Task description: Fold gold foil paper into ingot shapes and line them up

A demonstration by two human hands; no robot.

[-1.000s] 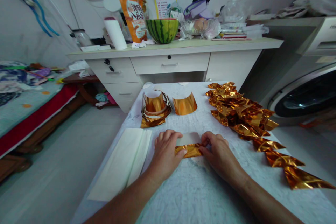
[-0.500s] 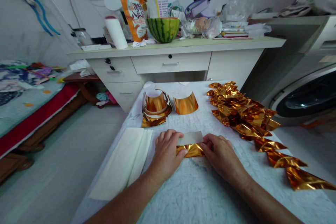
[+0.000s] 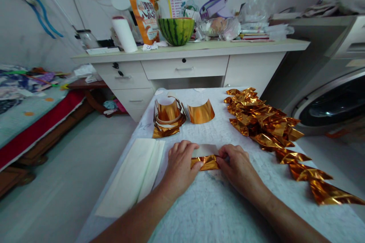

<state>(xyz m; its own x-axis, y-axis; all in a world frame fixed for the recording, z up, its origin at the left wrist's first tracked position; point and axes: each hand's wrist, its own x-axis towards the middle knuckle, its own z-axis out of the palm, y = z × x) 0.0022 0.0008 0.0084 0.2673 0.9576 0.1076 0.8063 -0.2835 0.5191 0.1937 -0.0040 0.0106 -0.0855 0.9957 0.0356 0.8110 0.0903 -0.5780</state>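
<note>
A small foil sheet [image 3: 209,162], gold on its folded near strip and grey on its far part, lies on the cloth-covered table between my hands. My left hand [image 3: 182,165] grips its left end, thumb on the gold strip. At the right end, my right hand [image 3: 235,163] pinches the foil between thumb and curled fingers. Beyond them are a curled stack of gold sheets [image 3: 169,115] and a single curved gold sheet [image 3: 201,113]. Folded gold foil pieces [image 3: 256,115] form a pile on the right.
White folded paper [image 3: 132,174] lies left of my left hand. The table [image 3: 211,212] has a pale cloth. Behind it is a white desk [image 3: 185,66] holding a watermelon half [image 3: 176,31], an orange bag and other items. A washing machine [image 3: 336,95] stands at the right.
My right hand has shifted slightly to the left along the foil's right end. My left hand keeps its hold in nearly the same place.
</note>
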